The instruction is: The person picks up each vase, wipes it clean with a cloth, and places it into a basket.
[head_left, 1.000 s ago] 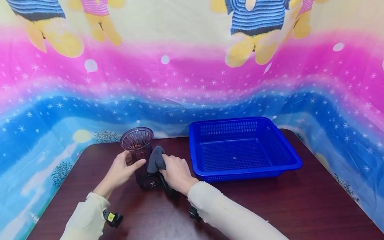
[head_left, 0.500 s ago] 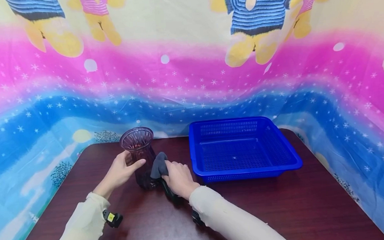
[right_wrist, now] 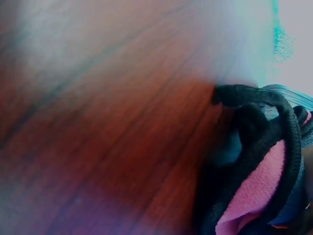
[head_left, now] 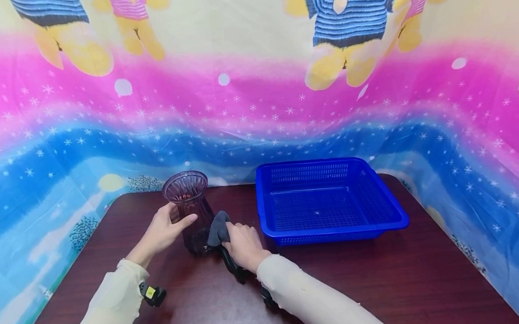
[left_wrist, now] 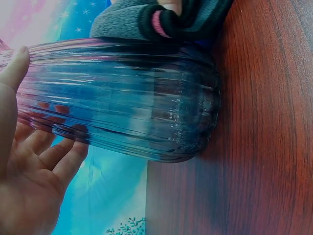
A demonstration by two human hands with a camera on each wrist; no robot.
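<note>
The head view is bright and evenly lit, with sharp focus across the frame and saturated colour. The dark desk (head_left: 380, 273) shows a soft, diffuse sheen near its lower left; shadows under the forearms are faint and short. Straight edges bow slightly toward the frame borders. In the left wrist view, the ribbed glass vase (left_wrist: 122, 98) carries small specular highlights and is in reasonable focus. The right wrist view is heavily blurred: the desk grain smears, and the upper right corner washes out pale.

Dark wood table (head_left: 380, 283), prob. cartoon-print backdrop (head_left: 255, 84).
</note>
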